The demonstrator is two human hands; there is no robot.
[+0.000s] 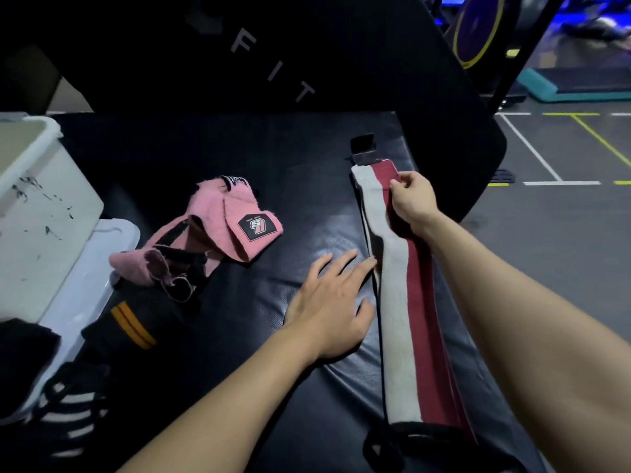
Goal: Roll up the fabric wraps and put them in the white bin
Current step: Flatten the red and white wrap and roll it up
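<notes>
White plastic bin [41,213] stands at the far left on the black padded counter [273,165]. Beside it lie a black wrap with orange stripes [129,326] and a crumpled pink wrap [218,230]. Left hand [331,302]: grip open, fingers spread flat, fingertips touching the edge of the long grey-and-maroon wrap [403,319], laid straight. Right hand [413,203]: grip pinching that wrap's far end.

surface: black padded mat [239,336], glossy in patches
backdrop: dark upright panel [307,46] lettered "FIT"
floor: grey gym floor [563,233], white and yellow lines
light: dim overall, blue glow [580,8] far top right
platform: teal-edged step [563,93]
</notes>
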